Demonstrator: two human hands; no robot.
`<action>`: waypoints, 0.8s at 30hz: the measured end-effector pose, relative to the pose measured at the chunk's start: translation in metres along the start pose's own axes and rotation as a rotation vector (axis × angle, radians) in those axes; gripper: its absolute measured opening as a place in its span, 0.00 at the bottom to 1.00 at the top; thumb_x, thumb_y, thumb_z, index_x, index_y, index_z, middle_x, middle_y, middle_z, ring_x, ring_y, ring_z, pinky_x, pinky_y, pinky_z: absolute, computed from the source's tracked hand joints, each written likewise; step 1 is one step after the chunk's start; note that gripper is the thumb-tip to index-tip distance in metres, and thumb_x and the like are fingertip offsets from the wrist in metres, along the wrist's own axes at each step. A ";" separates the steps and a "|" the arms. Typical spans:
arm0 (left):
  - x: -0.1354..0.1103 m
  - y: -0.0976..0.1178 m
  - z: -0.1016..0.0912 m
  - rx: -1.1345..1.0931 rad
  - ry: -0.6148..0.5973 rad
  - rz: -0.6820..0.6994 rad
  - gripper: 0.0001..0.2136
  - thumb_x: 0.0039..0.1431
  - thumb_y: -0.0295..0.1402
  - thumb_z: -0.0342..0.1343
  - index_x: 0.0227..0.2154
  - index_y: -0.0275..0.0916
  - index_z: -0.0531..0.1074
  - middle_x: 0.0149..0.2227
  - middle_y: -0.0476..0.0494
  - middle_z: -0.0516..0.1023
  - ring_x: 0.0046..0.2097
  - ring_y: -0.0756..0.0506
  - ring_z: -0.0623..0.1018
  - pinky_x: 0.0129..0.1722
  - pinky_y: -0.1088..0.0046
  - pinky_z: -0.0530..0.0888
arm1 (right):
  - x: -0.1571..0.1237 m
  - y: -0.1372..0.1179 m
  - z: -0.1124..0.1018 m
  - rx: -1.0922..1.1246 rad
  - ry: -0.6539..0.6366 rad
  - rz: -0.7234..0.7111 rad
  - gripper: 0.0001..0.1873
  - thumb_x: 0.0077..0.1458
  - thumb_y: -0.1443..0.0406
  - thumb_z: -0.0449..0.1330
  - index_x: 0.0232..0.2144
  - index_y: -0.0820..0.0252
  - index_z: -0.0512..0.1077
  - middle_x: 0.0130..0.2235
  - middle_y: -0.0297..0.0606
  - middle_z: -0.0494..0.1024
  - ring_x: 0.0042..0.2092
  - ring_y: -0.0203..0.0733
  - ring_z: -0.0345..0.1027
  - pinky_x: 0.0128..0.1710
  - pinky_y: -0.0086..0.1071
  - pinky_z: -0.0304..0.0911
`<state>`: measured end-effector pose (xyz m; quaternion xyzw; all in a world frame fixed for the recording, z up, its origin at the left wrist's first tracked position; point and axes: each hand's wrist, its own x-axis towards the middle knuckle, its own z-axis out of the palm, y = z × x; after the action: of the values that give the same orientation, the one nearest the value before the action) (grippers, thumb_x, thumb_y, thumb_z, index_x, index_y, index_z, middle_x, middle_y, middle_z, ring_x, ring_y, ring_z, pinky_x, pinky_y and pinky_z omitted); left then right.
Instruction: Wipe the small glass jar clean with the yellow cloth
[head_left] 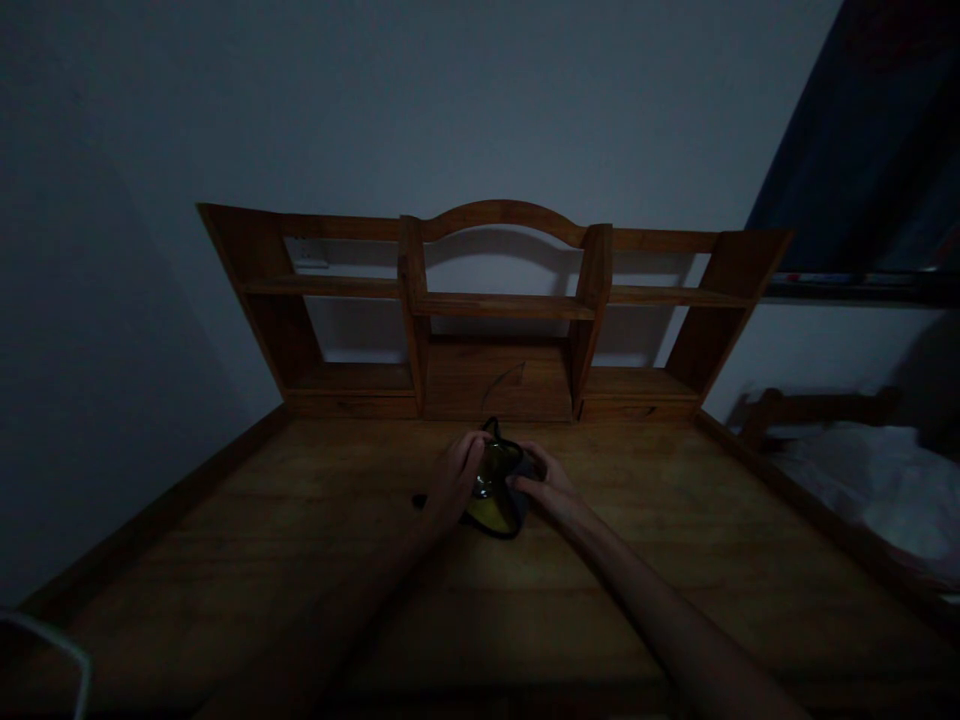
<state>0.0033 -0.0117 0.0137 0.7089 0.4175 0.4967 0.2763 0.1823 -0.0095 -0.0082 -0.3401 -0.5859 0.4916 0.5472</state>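
In the middle of the desk is a small pouch-like item with a yellow-green face, black edging and a grey side. A shiny spot shows on it near my left fingers, but the dim light hides what it is. My left hand is closed against its left side, fingers together. From the right, my right hand grips the grey side, the thumb on the near face and the fingers behind. A black loop stands up from the item's top. By my left wrist lies a small dark object, too dim to name.
A wooden shelf unit stands along the back of the wooden desk. Raised edges run along both sides. A pale cable curves in at the lower left. White bedding lies beyond the right edge.
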 end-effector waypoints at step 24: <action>0.001 -0.014 0.003 -0.143 0.073 -0.091 0.19 0.67 0.43 0.37 0.38 0.40 0.71 0.38 0.44 0.76 0.42 0.44 0.75 0.45 0.67 0.70 | 0.000 0.008 -0.001 0.088 0.002 0.070 0.23 0.40 0.61 0.73 0.41 0.56 0.75 0.40 0.35 0.79 0.43 0.43 0.72 0.47 0.34 0.65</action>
<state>0.0014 -0.0033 0.0019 0.6490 0.4226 0.5376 0.3334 0.1822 -0.0070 -0.0156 -0.3366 -0.5510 0.5354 0.5445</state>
